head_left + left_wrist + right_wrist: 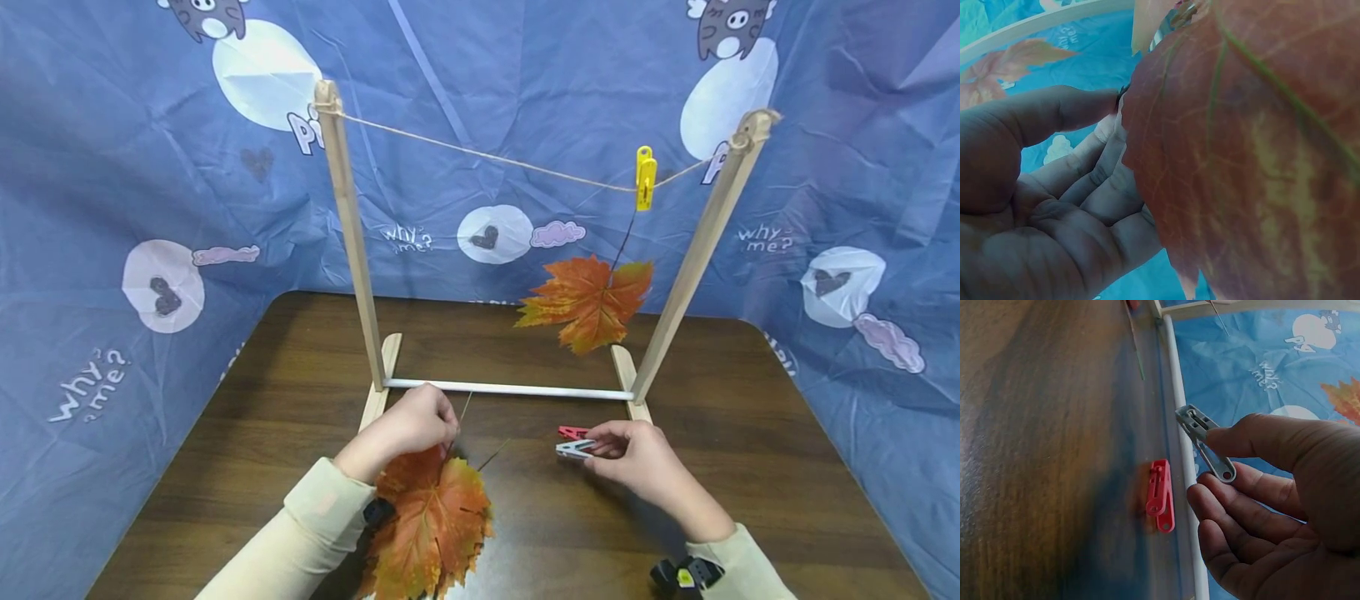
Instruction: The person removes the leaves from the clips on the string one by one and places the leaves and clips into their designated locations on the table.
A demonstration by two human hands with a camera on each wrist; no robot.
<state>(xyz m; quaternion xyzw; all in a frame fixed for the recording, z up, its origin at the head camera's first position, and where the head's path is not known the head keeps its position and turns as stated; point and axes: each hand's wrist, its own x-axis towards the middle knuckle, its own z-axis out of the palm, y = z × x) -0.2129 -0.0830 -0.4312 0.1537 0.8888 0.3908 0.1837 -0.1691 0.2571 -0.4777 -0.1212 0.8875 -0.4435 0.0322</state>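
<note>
My left hand (408, 425) pinches the stem of an orange-yellow maple leaf (431, 521) between thumb and fingers. The leaf hangs below that hand and overlaps other leaf material with a second thin stem; in the left wrist view a reddish leaf (1241, 150) covers part of the fingers. My right hand (645, 467) holds a grey clothespin (1207, 440) by thumb and fingertips, its spring end pointing away from the palm. Just beyond it a red clothespin (1160, 497) lies on the table.
A wooden frame with a left post (351, 233) and a right post (701, 267) stands on the brown table (720, 500). Twine (480, 153) sags between the posts; a yellow clothespin (645, 179) on it holds another maple leaf (592, 304). A white rod (517, 389) joins the feet.
</note>
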